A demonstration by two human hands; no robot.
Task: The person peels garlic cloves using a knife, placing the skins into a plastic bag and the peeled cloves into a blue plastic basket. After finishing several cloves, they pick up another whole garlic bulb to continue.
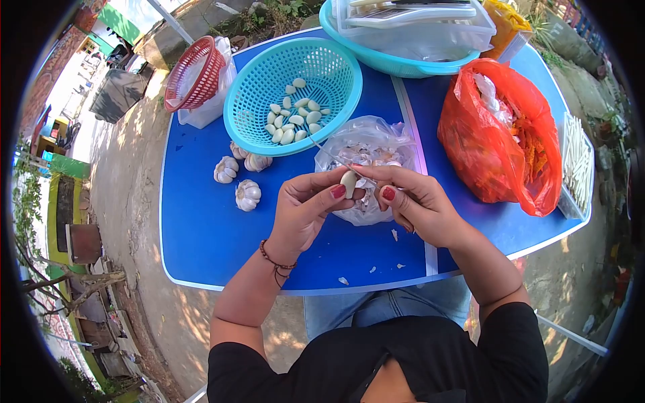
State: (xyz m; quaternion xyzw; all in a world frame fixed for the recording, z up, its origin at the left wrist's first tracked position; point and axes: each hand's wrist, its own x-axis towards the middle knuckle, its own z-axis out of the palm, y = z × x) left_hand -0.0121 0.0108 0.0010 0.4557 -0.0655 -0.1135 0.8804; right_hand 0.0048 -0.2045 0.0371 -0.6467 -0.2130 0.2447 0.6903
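Note:
Between the thumb and fingers of my left hand (306, 205) is a pale peeled garlic clove (349, 180). My right hand (423, 208) is closed beside it, on a small knife (329, 154) whose thin blade points up and left; its handle is hidden by my fingers. Right under both hands sits a clear plastic bag (339, 138) with garlic skins in it. Several peeled cloves (288, 136) lie in a turquoise basket (234, 111) beyond my left hand. Whole garlic bulbs (248, 195) rest on the blue table (208, 245) to the left.
A red plastic bag (494, 164) stands at the right, beside a container of white sticks (576, 161). At the back, a turquoise basin (430, 69) carries a clear plastic box (430, 40). A red basket (201, 74) is at the far left. Skin scraps (343, 281) dot the near edge.

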